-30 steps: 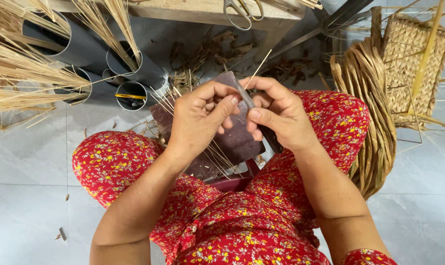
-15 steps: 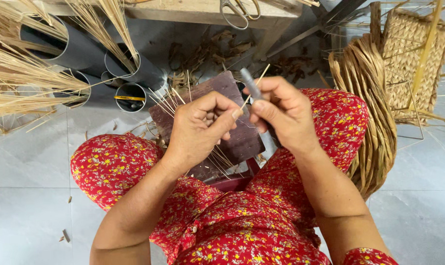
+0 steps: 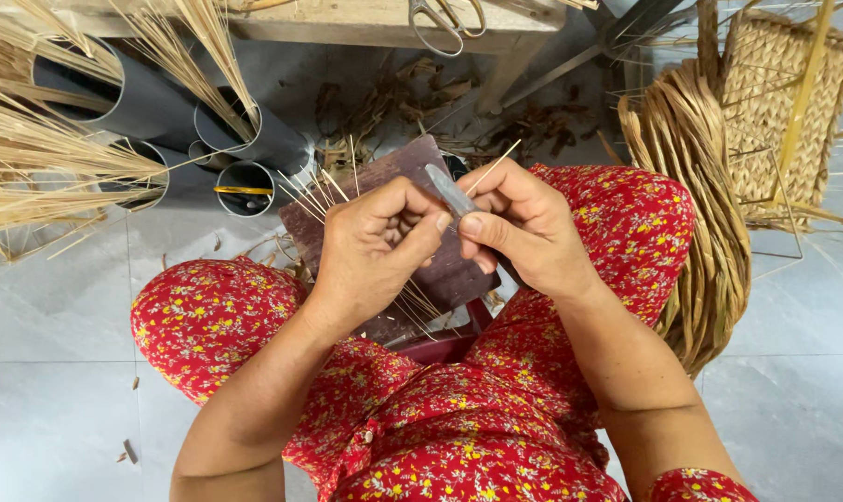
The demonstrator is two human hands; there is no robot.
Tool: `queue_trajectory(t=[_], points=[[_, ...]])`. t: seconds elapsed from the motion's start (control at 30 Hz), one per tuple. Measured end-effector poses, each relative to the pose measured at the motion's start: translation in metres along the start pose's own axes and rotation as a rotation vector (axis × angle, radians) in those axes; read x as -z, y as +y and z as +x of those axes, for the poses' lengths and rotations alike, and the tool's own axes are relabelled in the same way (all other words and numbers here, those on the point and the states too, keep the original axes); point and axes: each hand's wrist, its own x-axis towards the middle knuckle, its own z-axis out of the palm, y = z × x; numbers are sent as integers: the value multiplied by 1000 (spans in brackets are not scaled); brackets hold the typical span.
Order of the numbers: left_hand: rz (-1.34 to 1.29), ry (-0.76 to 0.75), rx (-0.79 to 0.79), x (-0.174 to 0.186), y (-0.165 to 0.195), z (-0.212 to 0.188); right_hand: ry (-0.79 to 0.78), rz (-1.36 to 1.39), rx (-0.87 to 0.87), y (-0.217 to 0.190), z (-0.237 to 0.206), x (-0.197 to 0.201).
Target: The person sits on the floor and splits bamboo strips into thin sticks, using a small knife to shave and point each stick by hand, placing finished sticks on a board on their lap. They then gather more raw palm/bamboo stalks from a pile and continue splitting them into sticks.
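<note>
We look down on a floor of large pale grey tiles, smooth and dull, with a few dry scraps lying on it. Along the top edge runs a low wooden bench with a pair of metal scissors on it, and under it lies a litter of brown dried leaves. To the left, dark grey plastic pipes lie on their sides with their mouths open, and bundles of pale straw-coloured splints fan out of and across them. To the right a thick curved bundle of flat tan reed strips stands beside a woven mat panel of coarse plaited weave.

On our lap, over the red flowered dress, rests a dark brownish board, worn and flat, with thin splints spread over it. Our left hand is curled, thumb pressed toward the forefinger, seemingly pinching a thin splint, though the grip itself is hidden by the fingers. Our right hand has thumb and fingers closed tight on a small grey metal blade, narrow and matte, which slants up and left between the two hands, just above the board. A single pale splint juts out above the right knuckles.
</note>
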Motion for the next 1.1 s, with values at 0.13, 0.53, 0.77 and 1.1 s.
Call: queue_trajectory(t=[0.13, 0.53, 0.77, 1.1], points=[[48, -8, 7, 2, 2, 1, 13, 26, 47, 4, 0, 4], [-27, 35, 95, 3, -6, 1, 336, 91, 274, -23, 3, 36], [186, 121, -27, 1, -2, 0, 25, -156, -48, -4, 2, -4], [280, 105, -98, 0, 8, 0, 52, -32, -36, -1, 4, 6]])
